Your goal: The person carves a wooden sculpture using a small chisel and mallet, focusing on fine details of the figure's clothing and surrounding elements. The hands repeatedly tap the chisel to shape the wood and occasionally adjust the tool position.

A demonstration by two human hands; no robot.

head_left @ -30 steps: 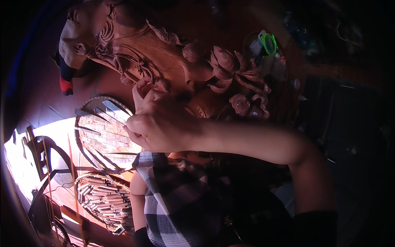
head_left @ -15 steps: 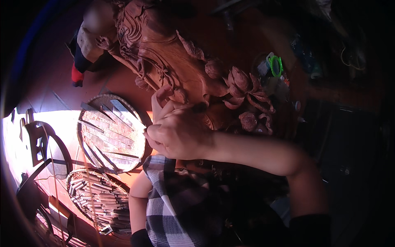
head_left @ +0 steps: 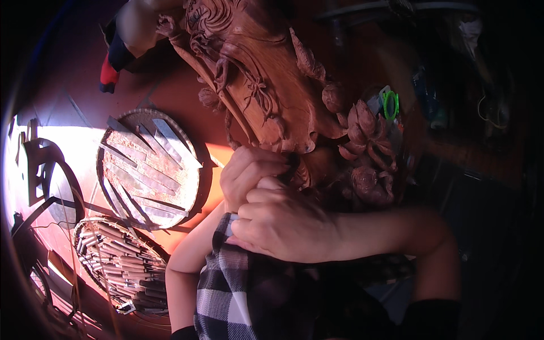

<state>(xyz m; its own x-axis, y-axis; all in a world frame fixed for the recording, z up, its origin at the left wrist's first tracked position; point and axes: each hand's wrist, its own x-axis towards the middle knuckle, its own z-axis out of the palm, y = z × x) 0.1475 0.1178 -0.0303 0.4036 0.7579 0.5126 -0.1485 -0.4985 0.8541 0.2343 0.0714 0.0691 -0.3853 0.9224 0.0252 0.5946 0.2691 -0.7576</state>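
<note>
A reddish-brown carved wooden sculpture (head_left: 283, 96), with a flowing figure and flower-like blossoms, lies tilted ahead of me. My left hand (head_left: 249, 171) is closed at its near lower end, fingers curled; whatever they grip is hidden. Just below and to the right, my right hand (head_left: 283, 224) is closed too, its knuckles up and partly covering the left wrist. What lies inside its fingers does not show. A black-and-white checked cloth (head_left: 224, 303) hangs over my lap, its upper corner touching the right hand's fingertips.
On the left, a round woven tray (head_left: 198, 190) holds several flat metal blades. Nearer stands a basket (head_left: 79, 249) full of wooden-handled tools. A dark curved frame (head_left: 62, 170) rises at the far left. A bright green ring-shaped object (head_left: 390, 105) lies beyond the carved blossoms.
My view has shifted, so the sculpture sits farther right. The left hand has come into view beyond the right. The right hand appears lower and farther right, beside the cloth's corner.
</note>
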